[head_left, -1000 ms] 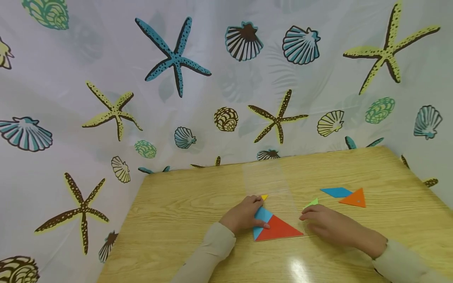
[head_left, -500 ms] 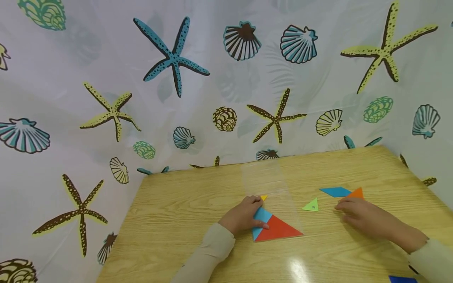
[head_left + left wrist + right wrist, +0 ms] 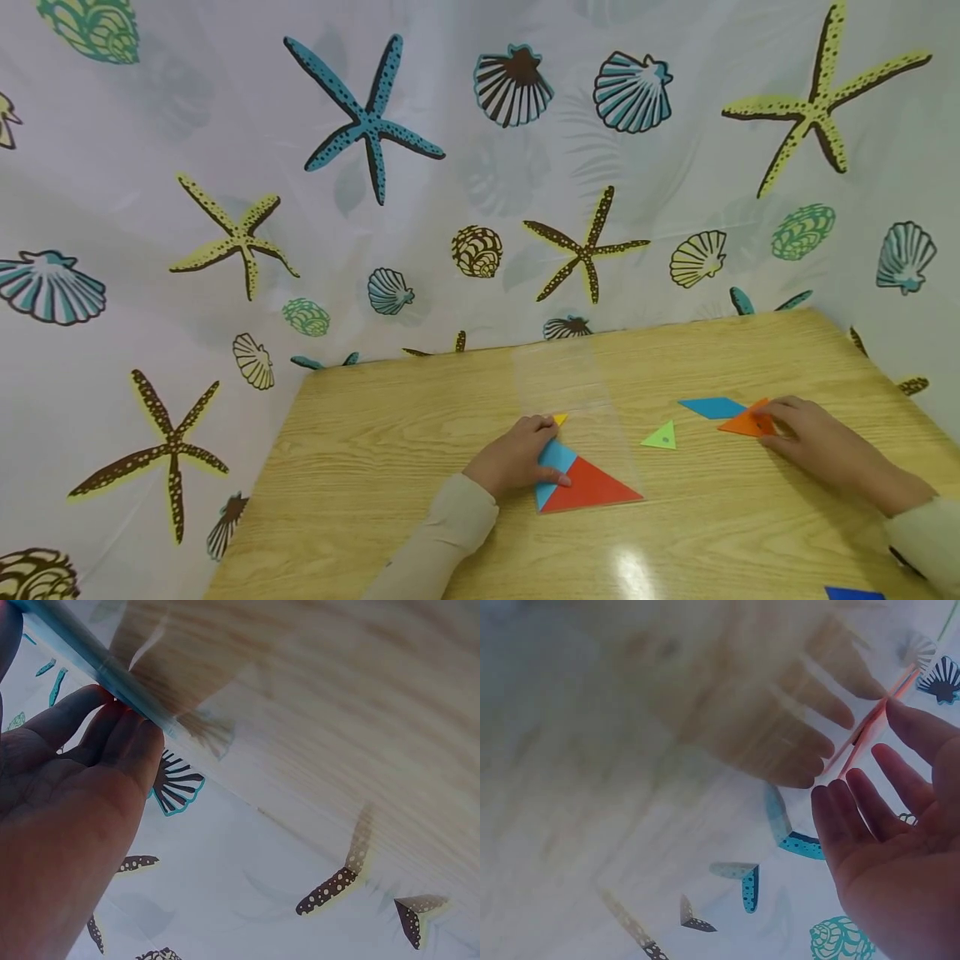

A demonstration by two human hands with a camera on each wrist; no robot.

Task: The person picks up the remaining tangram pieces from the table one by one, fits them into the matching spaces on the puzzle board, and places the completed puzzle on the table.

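My left hand [image 3: 513, 454] holds a light blue tangram piece [image 3: 555, 457] at its left side, thumb over the near part. In the left wrist view, the fingers touch the edge of that piece [image 3: 94, 660]. Flush against it lies a red triangle [image 3: 592, 485], and a yellow tip [image 3: 561, 418] shows beyond the fingers. Off to the right, my right hand [image 3: 821, 446] pinches an orange triangle tile [image 3: 741, 423] by its right side; in the right wrist view, thumb and fingertips meet the edge of the orange tile [image 3: 870, 727].
A small green triangle [image 3: 662, 436] lies between the hands. The blue parallelogram [image 3: 708, 407] is beside the orange tile. A dark blue piece [image 3: 853, 593] shows at the bottom edge. Behind the wooden table [image 3: 390, 433] hangs a shell-printed curtain [image 3: 420, 242].
The right hand has moved right, from the green triangle to the orange tile, and now pinches it. The green triangle has come into full view. The left hand stays in place.
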